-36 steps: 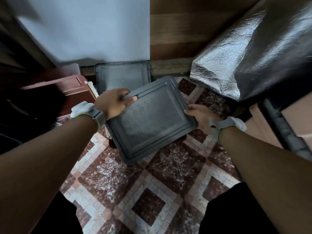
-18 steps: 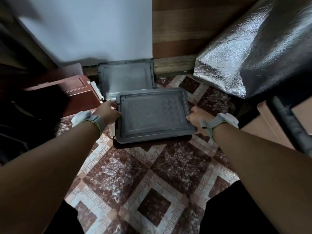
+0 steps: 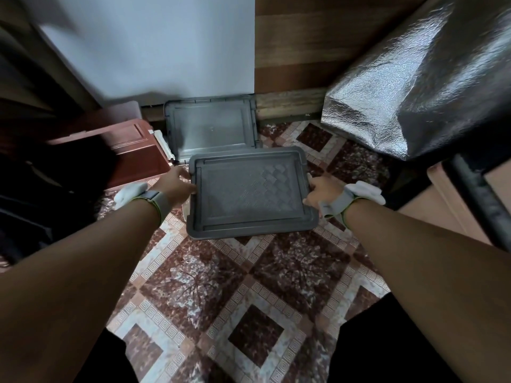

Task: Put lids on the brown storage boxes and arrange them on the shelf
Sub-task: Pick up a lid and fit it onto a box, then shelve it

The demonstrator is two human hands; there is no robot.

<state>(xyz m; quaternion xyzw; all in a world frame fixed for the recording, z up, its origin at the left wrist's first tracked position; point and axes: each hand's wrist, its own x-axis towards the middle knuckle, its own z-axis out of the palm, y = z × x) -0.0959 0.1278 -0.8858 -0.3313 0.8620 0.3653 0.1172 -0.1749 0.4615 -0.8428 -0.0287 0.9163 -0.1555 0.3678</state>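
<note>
Grey plastic is filling the middle of the view — a rectangular lid (image 3: 250, 193) with a woven pattern pressed into its top, lying flat and level over the patterned floor tiles (image 3: 240, 286). The left hand (image 3: 177, 186) is gripping its left edge, fingers curled under the rim; the right hand (image 3: 318, 193) is holding the right edge the same way. Both wrists are wearing grey bands. Whatever is sitting beneath the lid is almost wholly hidden — only a pale sliver is showing at its left side. Just behind it a second grey lid (image 3: 211, 125) is leaning tilted against the white wall (image 3: 154, 42). A reddish-brown box (image 3: 130, 150) is standing to the left, and a crinkled silver foil bag (image 3: 420, 87) is sitting at the right.
</note>
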